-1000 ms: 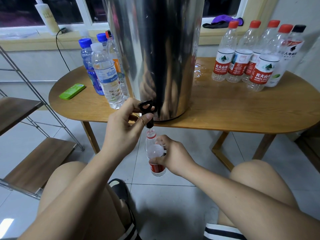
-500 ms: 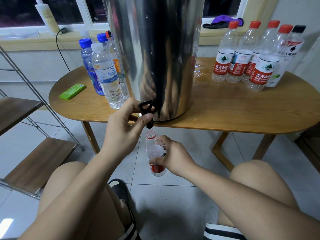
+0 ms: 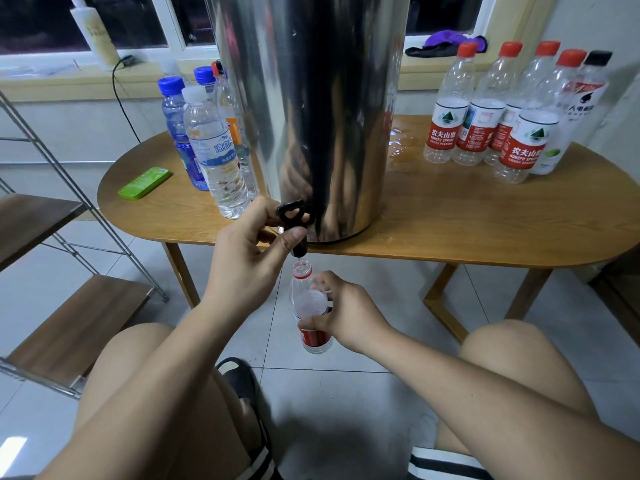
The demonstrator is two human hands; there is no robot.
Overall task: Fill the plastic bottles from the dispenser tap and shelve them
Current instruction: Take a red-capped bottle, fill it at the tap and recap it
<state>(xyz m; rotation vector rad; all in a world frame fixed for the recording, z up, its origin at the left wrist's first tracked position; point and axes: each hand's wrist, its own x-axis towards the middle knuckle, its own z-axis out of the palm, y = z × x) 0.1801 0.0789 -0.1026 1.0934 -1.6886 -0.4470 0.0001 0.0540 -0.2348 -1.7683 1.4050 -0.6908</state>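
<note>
Left hand: fingers pinching tap to run water.
Right hand: fingers grasping bottle, holding mouth at tap's 6 o'clock.

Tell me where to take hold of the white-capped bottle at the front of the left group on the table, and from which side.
Probably best: grip the white-capped bottle round its labelled middle, where the upright body is straight-walled. Come from its near left side: blue-capped bottles crowd behind it, and the steel dispenser stands close on its right.
</note>
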